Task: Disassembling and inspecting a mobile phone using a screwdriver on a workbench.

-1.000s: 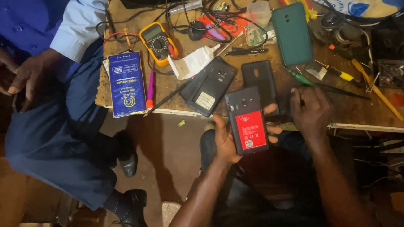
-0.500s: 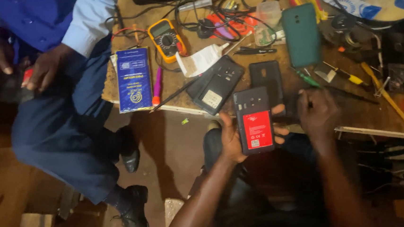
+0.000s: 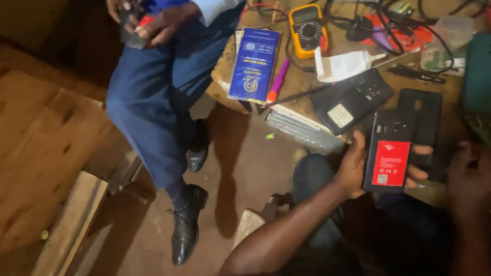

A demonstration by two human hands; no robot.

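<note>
A: What does the left hand [image 3: 354,168] have hold of?

B: An opened phone [image 3: 390,158], back cover off, with a red battery [image 3: 390,163] showing. The thumb lies along the near edge and the fingertips [image 3: 422,150] curl round the far edge, so it is clamped by its sides, just off the edge of the workbench [image 3: 305,79].

A: And the right hand [image 3: 478,176]?

B: It sits just beside the phone, loosely curled in dim light. Whether it pinches a small tool or part cannot be told.

A: How would the person work on it well?

B: Probably by keeping that side grip, so the battery face stays clear for the other hand, and by resting the phone on the bench for steadiness. Another black phone [image 3: 351,100] and a back cover [image 3: 426,121] lie close by, so loose parts should be kept apart.

A: Anyone else?

B: A seated person in blue trousers [image 3: 150,93], holding something small; beside them lie a blue box [image 3: 253,64] and a yellow meter [image 3: 307,30].
</note>
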